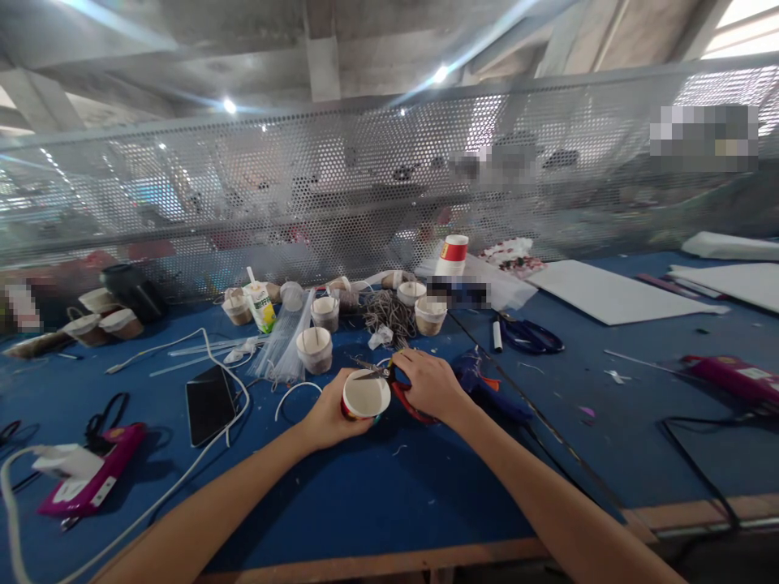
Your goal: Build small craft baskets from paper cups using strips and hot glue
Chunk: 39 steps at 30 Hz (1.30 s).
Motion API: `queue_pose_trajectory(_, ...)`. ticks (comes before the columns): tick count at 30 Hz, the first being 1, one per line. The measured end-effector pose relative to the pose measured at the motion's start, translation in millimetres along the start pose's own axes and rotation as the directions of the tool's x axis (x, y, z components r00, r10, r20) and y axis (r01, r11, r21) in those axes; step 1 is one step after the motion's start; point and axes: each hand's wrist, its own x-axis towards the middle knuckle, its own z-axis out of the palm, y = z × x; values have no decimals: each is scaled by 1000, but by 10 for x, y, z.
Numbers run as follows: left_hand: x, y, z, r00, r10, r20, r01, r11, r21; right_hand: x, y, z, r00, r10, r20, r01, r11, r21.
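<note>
My left hand is wrapped round a paper cup, whose open mouth tilts up toward me. In my right hand is a pair of scissors with a red handle. Their blades point left and lie over the far rim of the cup; whether they are cutting into it I cannot tell. Beyond my hands stand several cups wrapped in twine, one of them a pale cup nearest the left hand. A tangle of grey-brown twine lies behind the scissors. A blue glue gun rests right of my right hand.
A black phone and white cable lie left, near a purple power strip. Clear plastic sticks lie behind. Blue-handled scissors, a white board and another purple power strip are right. A perforated metal screen closes the back.
</note>
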Motion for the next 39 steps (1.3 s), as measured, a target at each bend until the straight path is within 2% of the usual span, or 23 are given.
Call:
queue_pose_trajectory(10,4,2,-4,999,19,27,-17,998,-55,0,22,-1,998,-13,68,14,1000,-11)
queue_pose_trajectory(15,4,-7,-3,999,32,26,-30,998,-60,10,40,35,999,7,38,-7,1000,4)
queue_pose_trajectory(21,-26,-37,-8,995,-93,41,98,981,-170,22,44,68,999,20,-25,-18,997,75)
queue_pose_trajectory(28,-18,-11,-28,987,-89,134,131,931,-342,26,64,25,998,56,24,-56,998,33)
queue_pose_trajectory(39,-28,43,-31,976,-133,175,191,908,-374,5,49,20,998,27,63,-29,999,27)
